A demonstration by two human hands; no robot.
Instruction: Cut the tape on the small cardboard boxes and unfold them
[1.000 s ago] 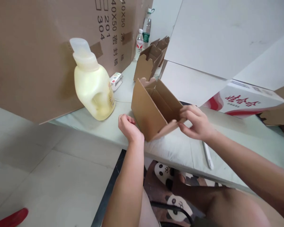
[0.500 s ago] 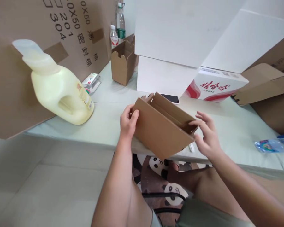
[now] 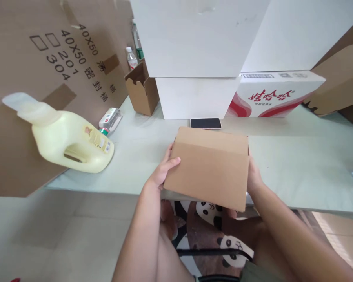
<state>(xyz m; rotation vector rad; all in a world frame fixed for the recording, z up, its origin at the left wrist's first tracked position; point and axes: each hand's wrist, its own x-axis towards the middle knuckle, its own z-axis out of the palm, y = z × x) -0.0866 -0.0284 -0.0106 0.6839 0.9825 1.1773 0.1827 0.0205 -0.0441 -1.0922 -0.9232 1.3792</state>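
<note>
Between my two hands is a brown cardboard box [image 3: 207, 170], tilted above the table's near edge. Its broad side faces me and a flap lies folded over at the top. My left hand [image 3: 163, 168] grips the box's left end, thumb on the front face and fingers behind. At the right end my right hand [image 3: 253, 174] holds the box; most of its fingers are hidden behind the cardboard. Just beyond the box a dark-screened phone [image 3: 206, 123] lies on the table.
A yellow jug [image 3: 76, 141] stands at the left before a large printed carton [image 3: 85, 90]. Behind are a small open cardboard box [image 3: 142, 96], plastic bottles [image 3: 131, 58], white boxes [image 3: 197, 98] and a red-and-white carton [image 3: 270, 96]. A clear plastic bottle [image 3: 111, 121] lies on the table [image 3: 300, 156].
The box's open top is now covered by a flap, and its broad side has turned toward me. My right hand has closed on its right end. The head view has shifted.
</note>
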